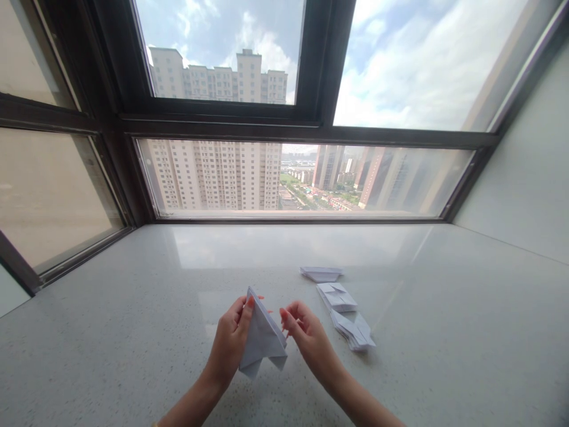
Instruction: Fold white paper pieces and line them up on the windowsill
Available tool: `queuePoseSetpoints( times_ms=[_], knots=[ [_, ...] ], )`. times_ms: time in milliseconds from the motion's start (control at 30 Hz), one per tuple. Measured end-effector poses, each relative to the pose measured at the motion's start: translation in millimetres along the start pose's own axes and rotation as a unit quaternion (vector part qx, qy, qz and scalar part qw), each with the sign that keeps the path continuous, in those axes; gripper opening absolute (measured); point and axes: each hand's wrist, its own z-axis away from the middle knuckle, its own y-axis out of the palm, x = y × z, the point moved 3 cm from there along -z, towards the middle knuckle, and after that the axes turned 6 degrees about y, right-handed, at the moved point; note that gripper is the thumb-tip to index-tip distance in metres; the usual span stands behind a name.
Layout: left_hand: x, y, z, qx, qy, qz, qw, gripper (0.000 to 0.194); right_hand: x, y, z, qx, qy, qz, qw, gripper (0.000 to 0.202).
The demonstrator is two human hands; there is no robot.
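A folded white paper piece (pixel 263 341), pointed at the top with flaps at the bottom, is tilted above the counter. My left hand (pixel 232 332) grips its left side, thumb on the front face and fingertips showing past the far edge. Close beside the paper's right edge is my right hand (pixel 303 332), its fingers curled and the thumb pressed towards the index finger. Whether those fingers pinch anything is hidden. To the right lie a flat folded paper piece (pixel 322 274), a stack of folded papers (pixel 338 296) and another stack with angled ends (pixel 353 331).
The pale speckled counter (pixel 133 332) spreads under both hands. Dark window frames (pixel 306 134) border it at the back and left, with tall buildings (pixel 217 172) outside the glass. A white wall (pixel 520 160) stands on the right.
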Motion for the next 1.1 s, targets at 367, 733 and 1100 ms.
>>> queuePoseSetpoints(
  times_ms=[367,733,1100],
  knots=[
    [4.4,6.2,3.0,0.035,-0.004,0.009,0.999,0.049,7.9,4.5,7.1,-0.006,-0.092,0.217,0.972,0.029],
    [0.7,8.1,3.0,0.051,-0.004,0.007,0.999,0.049,-0.2,3.7,4.1,0.010,-0.017,0.170,0.985,0.031],
    [0.4,6.3,3.9,0.041,0.012,-0.010,0.999,0.046,-3.6,4.9,3.5,0.018,0.028,0.126,0.992,0.036]
  ],
)
